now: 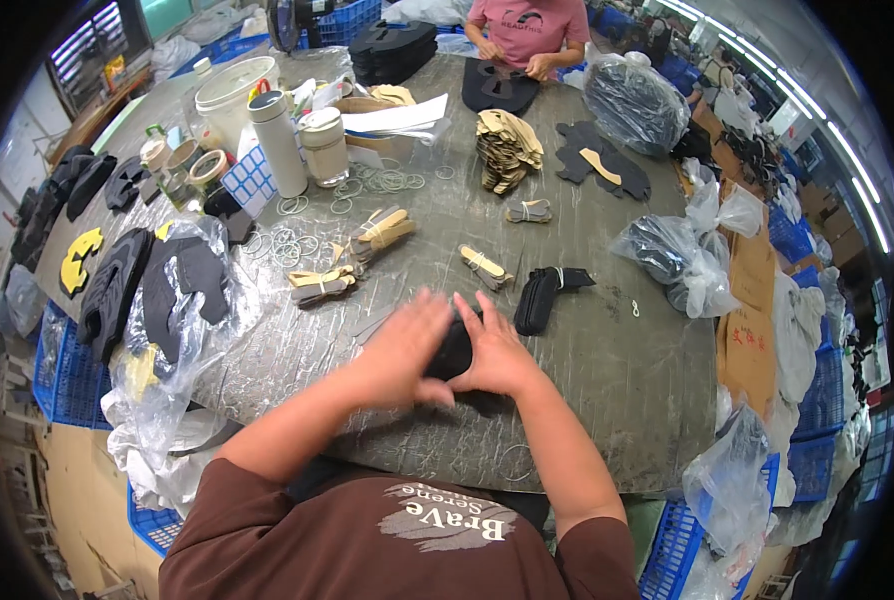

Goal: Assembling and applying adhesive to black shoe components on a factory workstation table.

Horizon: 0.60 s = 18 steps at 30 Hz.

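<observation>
Near the table's front edge lies a black cut piece [452, 352], partly hidden between my hands. My right hand [499, 355] curves round its right side, with fingers at the far end and thumb at the near end. My left hand [399, 350] is slightly blurred on the other side, its fingers stretched out and its thumb apart; whether it touches the piece I cannot tell. Beyond my right hand sits a tied black bundle [540, 300]. A small banded bundle of tan and grey strips [484, 266] lies ahead, and two more [323, 285] are to the left.
Rubber bands [285, 245] lie scattered near a white bottle [279, 150], a jar [324, 150] and a bucket [235, 95]. Black pieces in clear plastic [182, 290] are at left; a plastic bag [682, 260] is at right. Across the table a person in pink [527, 30] handles black pieces.
</observation>
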Each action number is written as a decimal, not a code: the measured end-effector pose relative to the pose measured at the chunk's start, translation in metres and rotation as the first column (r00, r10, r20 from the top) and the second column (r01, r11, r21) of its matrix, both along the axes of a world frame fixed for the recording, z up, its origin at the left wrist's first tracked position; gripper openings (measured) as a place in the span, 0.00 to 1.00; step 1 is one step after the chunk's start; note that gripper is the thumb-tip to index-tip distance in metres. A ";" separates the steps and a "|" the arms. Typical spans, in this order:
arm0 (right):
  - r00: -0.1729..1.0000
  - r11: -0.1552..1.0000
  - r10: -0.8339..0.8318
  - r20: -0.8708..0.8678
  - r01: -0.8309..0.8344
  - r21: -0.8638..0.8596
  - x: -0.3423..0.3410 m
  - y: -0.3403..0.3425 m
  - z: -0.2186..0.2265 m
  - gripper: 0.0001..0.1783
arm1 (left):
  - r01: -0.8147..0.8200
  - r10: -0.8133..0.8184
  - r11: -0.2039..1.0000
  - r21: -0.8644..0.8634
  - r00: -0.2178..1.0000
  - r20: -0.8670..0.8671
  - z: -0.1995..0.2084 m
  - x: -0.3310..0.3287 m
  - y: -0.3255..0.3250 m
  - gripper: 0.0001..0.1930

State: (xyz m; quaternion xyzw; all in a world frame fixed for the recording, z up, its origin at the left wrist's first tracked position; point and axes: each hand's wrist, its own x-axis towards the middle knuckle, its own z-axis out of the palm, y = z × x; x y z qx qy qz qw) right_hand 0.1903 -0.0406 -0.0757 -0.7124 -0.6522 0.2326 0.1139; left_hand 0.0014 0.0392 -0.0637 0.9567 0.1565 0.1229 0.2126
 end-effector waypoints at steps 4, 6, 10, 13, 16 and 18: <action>0.976 0.988 0.157 -0.153 -0.156 0.017 0.030 -0.007 -0.009 0.72 | 0.095 -0.062 0.952 0.292 0.991 -0.119 -0.048 0.005 -0.044 0.48; 0.918 0.993 -0.024 -0.397 0.069 0.099 0.042 -0.016 0.009 0.66 | 0.083 -0.050 0.959 0.272 0.991 -0.126 -0.049 0.005 -0.042 0.46; 0.989 0.997 -0.019 0.144 0.007 0.081 0.003 -0.031 0.010 0.71 | 0.001 0.024 0.959 0.284 0.996 -0.084 -0.055 0.023 -0.032 0.42; 0.969 0.995 -0.051 0.243 0.029 0.096 -0.014 -0.038 -0.031 0.72 | 0.047 -0.047 0.998 0.041 0.999 -0.005 -0.050 0.028 -0.010 0.36; 0.975 0.982 -0.069 0.213 0.029 0.186 -0.013 -0.035 -0.031 0.72 | -0.113 0.290 0.782 -0.613 0.936 0.198 -0.034 0.024 0.031 0.22; 0.973 0.961 -0.128 0.193 0.074 0.265 -0.011 -0.028 -0.020 0.72 | -0.388 0.409 0.912 -0.133 0.884 0.226 -0.035 0.034 0.065 0.13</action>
